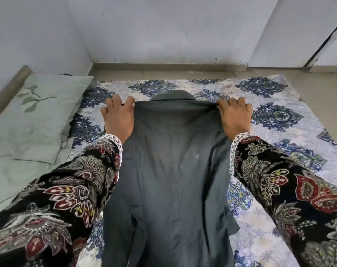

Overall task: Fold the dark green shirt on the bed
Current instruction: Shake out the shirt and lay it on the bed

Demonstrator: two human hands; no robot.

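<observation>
A: Where's the dark green shirt (173,170) at this point?

B: Laid flat on the bed (291,143), back side up, collar (173,95) toward the far wall, body running down toward the person. The sides look turned in already, so it reads as a long narrow panel, though the lower hem runs out of view.

A: And the hands?

B: Both are at the shoulder line. The left hand (118,114) grips the left shoulder corner, thumb on top of the cloth and fingers curled at the edge. The right hand (235,116) pinches the right corner the same way, a small ridge of fabric bunched under its fingers.

A: How will it handle?

B: Light and limp, I'd judge. Soft woven cloth, faint creases, no stiffness except at the collar. It should drape and sag in the middle if lifted, so the shoulder corners are the sensible hold, kept level and taut.

A: Anything around it?

B: A blue patterned bedsheet (275,87) beneath, a pale green pillow (42,110) to the left, well apart from the shirt.
</observation>
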